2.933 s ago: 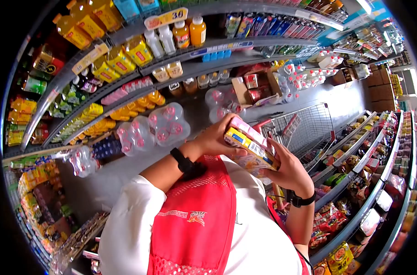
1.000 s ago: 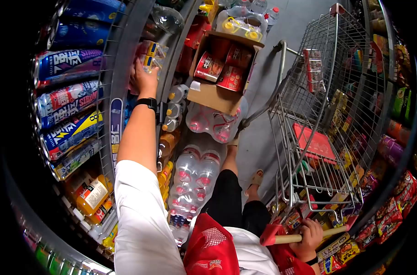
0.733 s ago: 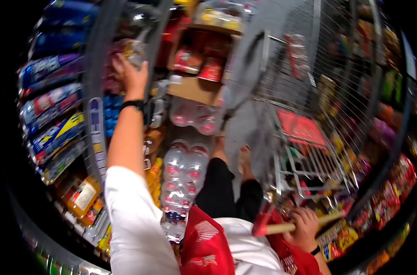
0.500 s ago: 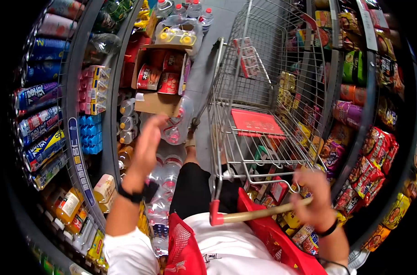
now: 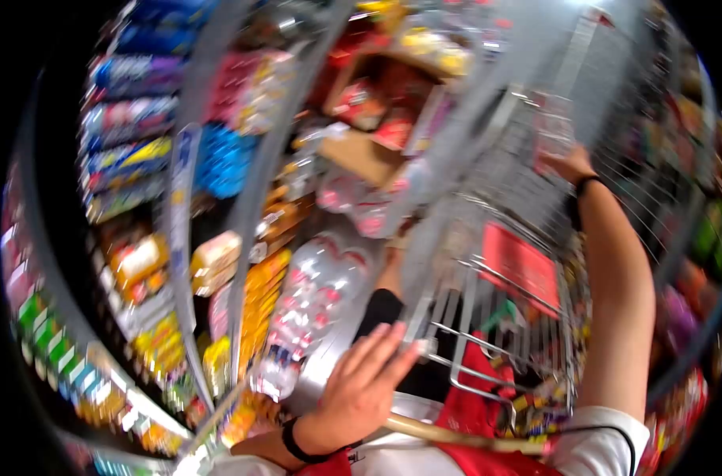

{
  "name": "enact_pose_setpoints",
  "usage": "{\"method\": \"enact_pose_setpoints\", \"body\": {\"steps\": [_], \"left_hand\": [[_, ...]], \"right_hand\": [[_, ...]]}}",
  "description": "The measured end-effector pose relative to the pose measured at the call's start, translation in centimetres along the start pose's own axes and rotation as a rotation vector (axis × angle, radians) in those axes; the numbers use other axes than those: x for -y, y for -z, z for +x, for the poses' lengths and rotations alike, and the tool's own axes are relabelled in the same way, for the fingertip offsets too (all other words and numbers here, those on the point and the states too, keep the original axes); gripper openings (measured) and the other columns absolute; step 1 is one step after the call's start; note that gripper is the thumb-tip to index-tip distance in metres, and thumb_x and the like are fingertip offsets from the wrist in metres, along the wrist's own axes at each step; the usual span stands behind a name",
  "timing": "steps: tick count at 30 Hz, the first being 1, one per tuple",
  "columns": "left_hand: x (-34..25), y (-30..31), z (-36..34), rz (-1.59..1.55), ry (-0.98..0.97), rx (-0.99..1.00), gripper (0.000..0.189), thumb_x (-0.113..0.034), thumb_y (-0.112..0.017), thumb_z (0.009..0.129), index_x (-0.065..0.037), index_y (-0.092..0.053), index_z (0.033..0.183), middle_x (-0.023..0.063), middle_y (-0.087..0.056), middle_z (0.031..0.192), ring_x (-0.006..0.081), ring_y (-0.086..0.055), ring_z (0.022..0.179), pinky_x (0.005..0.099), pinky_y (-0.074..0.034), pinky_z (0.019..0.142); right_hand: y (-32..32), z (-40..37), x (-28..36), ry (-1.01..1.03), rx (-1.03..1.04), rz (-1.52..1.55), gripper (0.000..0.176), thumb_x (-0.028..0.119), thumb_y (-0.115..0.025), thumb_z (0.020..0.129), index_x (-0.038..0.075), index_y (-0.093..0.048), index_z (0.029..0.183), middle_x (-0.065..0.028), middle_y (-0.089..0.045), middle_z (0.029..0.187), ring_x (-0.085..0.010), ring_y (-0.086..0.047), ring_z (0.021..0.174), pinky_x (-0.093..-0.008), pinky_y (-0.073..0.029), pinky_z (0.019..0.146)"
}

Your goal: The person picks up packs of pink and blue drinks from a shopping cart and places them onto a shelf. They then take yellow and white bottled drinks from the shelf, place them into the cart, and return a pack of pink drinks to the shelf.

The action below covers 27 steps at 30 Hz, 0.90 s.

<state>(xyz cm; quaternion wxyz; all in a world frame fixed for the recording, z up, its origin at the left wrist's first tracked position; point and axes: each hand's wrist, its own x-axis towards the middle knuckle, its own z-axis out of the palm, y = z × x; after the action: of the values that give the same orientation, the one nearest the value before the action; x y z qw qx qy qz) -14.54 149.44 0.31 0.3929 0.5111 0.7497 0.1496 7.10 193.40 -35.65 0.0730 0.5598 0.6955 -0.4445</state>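
Observation:
My right hand (image 5: 569, 165) reaches into the shopping cart (image 5: 496, 373), its fingers closed at the near end of a blurred red-and-white multipack (image 5: 553, 123). My left hand (image 5: 365, 389) is empty, palm down with fingers stretched and slightly apart, just above the tan cart handle (image 5: 448, 435). A red panel (image 5: 521, 266) sits on the cart's fold-out seat between my two arms. The cart's wire basket extends ahead beyond my right hand.
Shelves of cans and bottles (image 5: 135, 123) line the left. On the floor stand an open cardboard box (image 5: 365, 159) of red tubs and shrink-wrapped clear bottles (image 5: 309, 293). Packaged goods (image 5: 678, 412) line the right side.
My right hand has gone from beside the handle forward to the multipack in the cart. My left hand has lowered toward the handle. The view has swung, and the scene looks rotated clockwise.

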Motion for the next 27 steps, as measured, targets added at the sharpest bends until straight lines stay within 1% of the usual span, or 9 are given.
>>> {"method": "enact_pose_setpoints", "body": {"steps": [4,7,10,11,14,17,20,23,27], "left_hand": [[0.0,0.5,0.0,-0.033,0.012,-0.002,0.058,0.004,-0.062,0.08,-0.008,-0.065,0.137,0.0177,-0.058,0.146,0.0357,-0.058,0.132,0.0435,-0.049,0.106],[0.0,0.2,-0.4,-0.046,-0.005,-0.02,0.061,0.004,-0.063,0.079,-0.006,-0.064,0.139,0.0172,-0.059,0.142,0.0336,-0.059,0.129,0.042,-0.051,0.104],[0.0,0.1,-0.5,-0.069,-0.016,-0.032,0.06,0.003,-0.064,0.081,-0.004,-0.062,0.141,0.018,-0.059,0.139,0.0342,-0.06,0.126,0.0423,-0.05,0.104],[0.0,-0.1,-0.5,-0.079,-0.02,-0.034,0.06,0.003,-0.064,0.082,-0.003,-0.061,0.141,0.0184,-0.058,0.138,0.0345,-0.06,0.125,0.0426,-0.05,0.104],[0.5,-0.4,-0.8,-0.133,-0.056,-0.011,0.062,-0.004,-0.066,0.089,-0.003,-0.052,0.149,0.0208,-0.052,0.144,0.0374,-0.058,0.125,0.0442,-0.048,0.106],[0.9,0.0,-0.6,-0.255,-0.127,0.015,0.071,-0.017,-0.07,0.094,-0.003,-0.039,0.157,0.0258,-0.039,0.156,0.0437,-0.054,0.128,0.048,-0.046,0.108],[0.7,1.2,-0.4,-0.232,-0.172,-0.043,0.069,-0.025,-0.066,0.098,0.001,-0.039,0.155,0.0285,-0.035,0.159,0.0472,-0.05,0.133,0.049,-0.042,0.112],[0.6,3.6,0.9,-0.204,-0.293,-0.143,0.069,-0.027,-0.066,0.098,0.0,-0.039,0.156,0.0286,-0.037,0.158,0.0469,-0.047,0.138,0.0491,-0.039,0.115],[-1.2,6.8,3.8,-0.784,-0.24,0.125,0.07,-0.035,-0.063,0.102,0.002,-0.037,0.155,0.0263,-0.044,0.154,0.0377,-0.046,0.143,0.045,-0.037,0.117]], "right_hand": [[-6.3,1.5,-1.4,-0.145,-0.261,-0.495,0.108,0.052,-0.086,0.072,-0.007,-0.035,0.147,-0.0348,-0.051,0.143,-0.0468,-0.054,0.131,-0.052,-0.048,0.107],[-7.2,0.6,-2.4,-0.152,-0.426,-0.321,0.103,0.047,-0.085,0.072,-0.008,-0.035,0.143,-0.0348,-0.056,0.135,-0.0507,-0.057,0.124,-0.0521,-0.049,0.104],[-7.0,1.8,-5.8,-0.013,-0.323,-0.151,0.091,0.043,-0.081,0.078,-0.011,-0.037,0.137,-0.0278,-0.065,0.12,-0.044,-0.064,0.111,-0.0461,-0.052,0.097],[-7.9,2.3,-8.0,0.017,-0.395,0.033,0.09,0.045,-0.082,0.079,-0.007,-0.039,0.137,-0.0205,-0.065,0.11,-0.0322,-0.066,0.096,-0.0418,-0.055,0.084],[-3.3,-4.3,-2.4,-0.34,0.134,0.792,0.078,0.054,-0.078,0.081,0.006,-0.05,0.136,-0.0066,-0.062,0.095,-0.0137,-0.057,0.07,-0.0302,-0.046,0.058],[1.5,-10.5,-1.5,-0.192,0.373,1.214,0.053,0.05,-0.062,0.096,0.011,-0.057,0.132,-0.006,-0.065,0.11,-0.0167,-0.064,0.079,-0.0325,-0.053,0.065],[3.0,-17.6,-2.0,0.264,0.132,0.748,0.056,0.041,-0.054,0.103,0.008,-0.048,0.148,-0.0057,-0.057,0.138,-0.0217,-0.064,0.113,-0.0399,-0.058,0.083],[6.3,-27.3,5.6,0.147,0.107,1.179,0.061,0.038,-0.063,0.098,0.007,-0.048,0.149,-0.0103,-0.057,0.143,-0.0245,-0.054,0.135,-0.0462,-0.055,0.098],[4.5,-37.0,15.6,0.332,-0.17,0.742,0.099,0.042,-0.077,0.088,0.008,-0.021,0.163,-0.0076,-0.043,0.149,-0.0234,-0.049,0.136,-0.0401,-0.046,0.11]]}}
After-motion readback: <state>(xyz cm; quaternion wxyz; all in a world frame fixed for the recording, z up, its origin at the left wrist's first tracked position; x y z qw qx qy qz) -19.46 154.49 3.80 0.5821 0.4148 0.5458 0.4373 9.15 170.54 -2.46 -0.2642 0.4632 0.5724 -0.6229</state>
